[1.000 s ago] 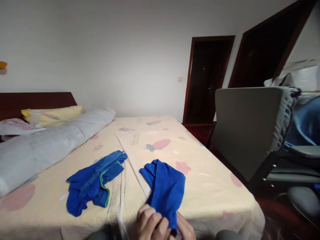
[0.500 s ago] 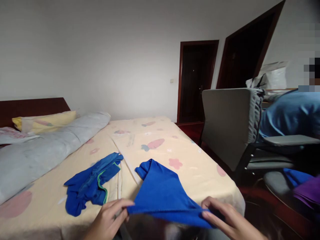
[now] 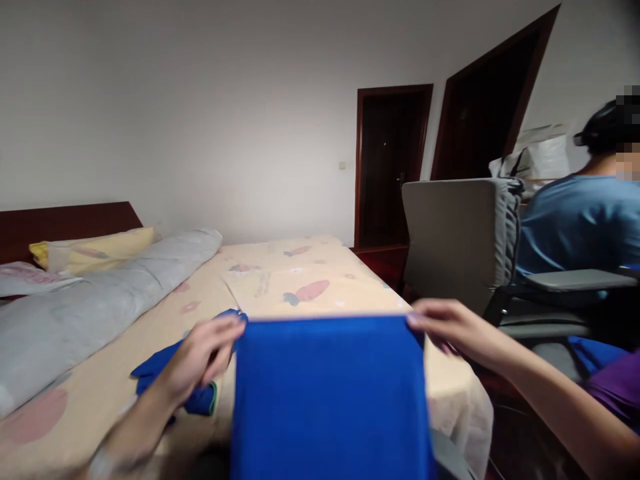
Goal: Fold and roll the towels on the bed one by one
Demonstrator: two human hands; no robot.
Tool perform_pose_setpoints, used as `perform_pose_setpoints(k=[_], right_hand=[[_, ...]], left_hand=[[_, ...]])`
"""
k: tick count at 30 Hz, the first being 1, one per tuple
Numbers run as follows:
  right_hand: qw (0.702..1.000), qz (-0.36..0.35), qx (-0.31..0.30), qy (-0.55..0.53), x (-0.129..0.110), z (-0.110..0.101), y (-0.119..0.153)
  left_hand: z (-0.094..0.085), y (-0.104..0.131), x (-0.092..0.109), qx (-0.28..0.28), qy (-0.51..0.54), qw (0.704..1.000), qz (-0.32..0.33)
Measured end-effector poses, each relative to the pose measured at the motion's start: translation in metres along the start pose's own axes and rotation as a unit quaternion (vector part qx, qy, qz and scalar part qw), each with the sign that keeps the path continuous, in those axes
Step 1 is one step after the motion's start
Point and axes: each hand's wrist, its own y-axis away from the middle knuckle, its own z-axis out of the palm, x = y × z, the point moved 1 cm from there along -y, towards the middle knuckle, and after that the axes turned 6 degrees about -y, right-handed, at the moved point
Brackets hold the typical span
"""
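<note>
A plain blue garment (image 3: 333,393) hangs stretched between my two hands, its straight top edge taut and its lower part running out of the bottom of the view. My left hand (image 3: 205,353) pinches the upper left corner. At the upper right corner my right hand (image 3: 445,323) grips the cloth between thumb and fingers. Behind my left forearm, a second blue garment with green trim (image 3: 157,367) lies crumpled on the bed (image 3: 280,277), partly hidden. The exact kind of either garment cannot be made out.
A long grey roll of bedding (image 3: 125,287) and a yellow pillow (image 3: 110,250) lie at the left. To the right, a grey chair (image 3: 450,247) stands beside the bed, and a person in a blue shirt (image 3: 585,213) sits there. Purple cloth (image 3: 617,387) lies at the right edge.
Both hands have risen, lifting the blue garment off the bed, so it now hangs upright before me. My left hand now covers part of the green-trimmed garment.
</note>
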Motion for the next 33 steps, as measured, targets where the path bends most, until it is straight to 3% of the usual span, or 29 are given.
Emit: perform_pose_setpoints(k=[1, 3, 6, 8, 11, 14, 17, 19, 21, 24, 26, 29, 31, 33], right_hand=[[0.997, 0.018, -0.067, -0.043, -0.014, 0.004, -0.027], [0.987, -0.011, -0.026, -0.158, -0.048, 0.014, -0.093], [0.962, -0.093, 0.057, -0.252, -0.103, 0.030, -0.187], [0.947, -0.145, 0.087, -0.273, -0.135, 0.034, -0.227], [0.932, -0.212, 0.085, -0.281, -0.162, 0.030, -0.241], [0.930, -0.248, 0.067, -0.262, -0.152, 0.023, -0.212], [0.936, -0.231, 0.060, -0.260, -0.098, 0.024, -0.160], [0.949, -0.177, 0.044, -0.257, -0.039, 0.030, -0.123], [0.972, -0.105, 0.027, -0.208, 0.029, 0.041, -0.090], [0.996, 0.009, -0.037, -0.085, 0.127, 0.065, -0.048], [0.996, 0.040, -0.070, -0.021, 0.172, 0.080, -0.026], [0.989, 0.057, -0.131, 0.047, 0.199, 0.090, -0.005], [0.980, 0.054, -0.173, 0.081, 0.196, 0.087, -0.001], [0.968, 0.058, -0.223, 0.103, 0.183, 0.080, -0.005]], left_hand=[[0.003, -0.034, 0.013, -0.026, 0.018, 0.999, -0.009], [0.011, -0.109, 0.044, -0.036, 0.057, 0.998, -0.013], [0.020, -0.212, 0.091, 0.069, 0.111, 0.991, 0.029], [0.020, -0.256, 0.118, 0.150, 0.168, 0.970, 0.092], [0.016, -0.278, 0.144, 0.174, 0.219, 0.945, 0.168], [0.015, -0.255, 0.139, 0.160, 0.232, 0.937, 0.206], [0.024, -0.197, 0.093, 0.166, 0.198, 0.939, 0.229], [0.036, -0.148, 0.039, 0.187, 0.141, 0.949, 0.213], [0.054, -0.098, -0.028, 0.191, 0.036, 0.967, 0.164], [0.086, -0.035, -0.130, 0.164, -0.091, 0.980, 0.069], [0.105, -0.006, -0.182, 0.117, -0.138, 0.983, 0.024], [0.118, 0.021, -0.224, 0.021, -0.141, 0.990, 0.001], [0.113, 0.029, -0.229, -0.007, -0.134, 0.991, -0.007], [0.102, 0.030, -0.222, -0.007, -0.143, 0.990, -0.012]])
